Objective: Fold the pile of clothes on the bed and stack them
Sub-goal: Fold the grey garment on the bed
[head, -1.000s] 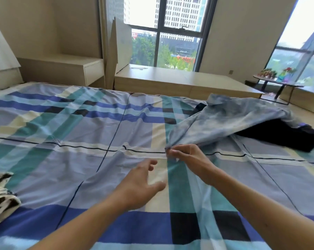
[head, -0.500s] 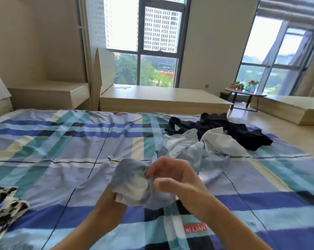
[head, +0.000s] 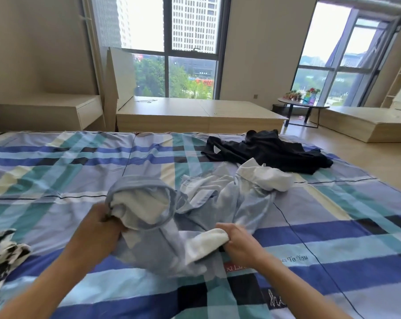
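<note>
light blue garment (head: pixel 218 203), white inside, lies crumpled mid-bed (head: pixel 56 162). its near-left end forms a rolled open tube showing white lining, gripped at the edge by the left hand (head: pixel 100 229). a white-lined end at near right is clutched in the right hand (head: pixel 238 242). the rest trails away to a white fold at the far right. black garment (head: pixel 270 153) lies rumpled just beyond it, near the far edge. black-and-white patterned piece (head: pixel 3 256) is bunched at the near-left edge, well apart.
</note>
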